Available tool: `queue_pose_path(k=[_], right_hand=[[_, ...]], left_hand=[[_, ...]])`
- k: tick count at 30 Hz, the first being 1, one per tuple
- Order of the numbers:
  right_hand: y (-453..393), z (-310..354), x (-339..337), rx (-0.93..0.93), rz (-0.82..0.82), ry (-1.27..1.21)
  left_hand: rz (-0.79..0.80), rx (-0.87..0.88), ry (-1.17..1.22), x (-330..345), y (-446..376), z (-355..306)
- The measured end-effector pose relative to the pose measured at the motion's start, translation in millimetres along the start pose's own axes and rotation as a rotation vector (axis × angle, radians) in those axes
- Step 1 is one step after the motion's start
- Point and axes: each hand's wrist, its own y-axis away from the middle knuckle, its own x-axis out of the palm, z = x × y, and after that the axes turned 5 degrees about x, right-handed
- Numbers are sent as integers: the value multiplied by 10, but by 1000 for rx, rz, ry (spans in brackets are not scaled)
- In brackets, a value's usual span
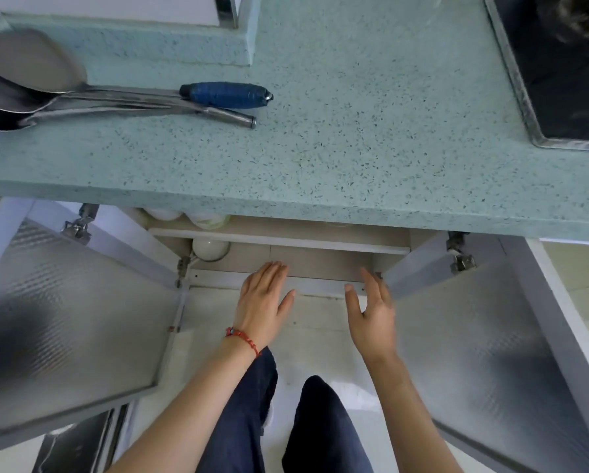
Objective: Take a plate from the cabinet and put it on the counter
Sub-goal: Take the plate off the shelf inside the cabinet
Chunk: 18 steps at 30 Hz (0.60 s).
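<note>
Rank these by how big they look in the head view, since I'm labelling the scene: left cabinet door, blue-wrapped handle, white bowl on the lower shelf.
1. Left cabinet door, though nearness enlarges it.
2. Blue-wrapped handle.
3. White bowl, partly hidden.

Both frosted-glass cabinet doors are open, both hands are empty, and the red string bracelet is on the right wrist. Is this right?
One detail is wrong. The head view shows the red string bracelet on the left hand's wrist, not the right hand's. Both frosted-glass cabinet doors are open, and both hands are empty.
</note>
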Motion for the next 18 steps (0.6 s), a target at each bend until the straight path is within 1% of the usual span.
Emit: queue_pose_path(k=[4,8,14,18], right_hand=[[-343,-231,294,-21,-55,-60],[-672,-502,557,-114,-149,-145],[-1173,-815,876,-178,-302,-277],[-1467,-1035,1063,-214,-340,-360]], left_hand=[[-40,55,22,349,-276,171],[-158,103,60,670,-580,339],[-331,116,148,1100,-1051,564],[-399,107,192,1305,-1277,638]])
